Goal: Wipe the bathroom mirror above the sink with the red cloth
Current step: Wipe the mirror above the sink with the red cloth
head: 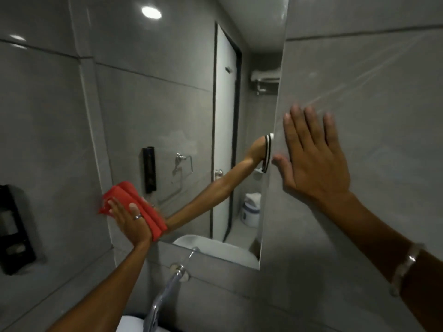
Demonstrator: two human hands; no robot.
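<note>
The left hand point(128, 218) presses the red cloth point(134, 207) flat on the mirror point(167, 111), low at its left edge. Most glass lies up and right. The right hand point(311, 159) rests flat and empty on the wall point(371, 92).

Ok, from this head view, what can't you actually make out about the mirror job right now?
- Mirror: its top runs past the frame's upper edge, so its full extent is unknown.
- Glass under the red cloth: covered by cloth and left hand; cleanliness there can't be judged.
- Sink: cut off by the bottom edge.
- Wall under the right hand: hidden by the palm.
- Black dispenser: blurred and cut off at the left edge.
</note>
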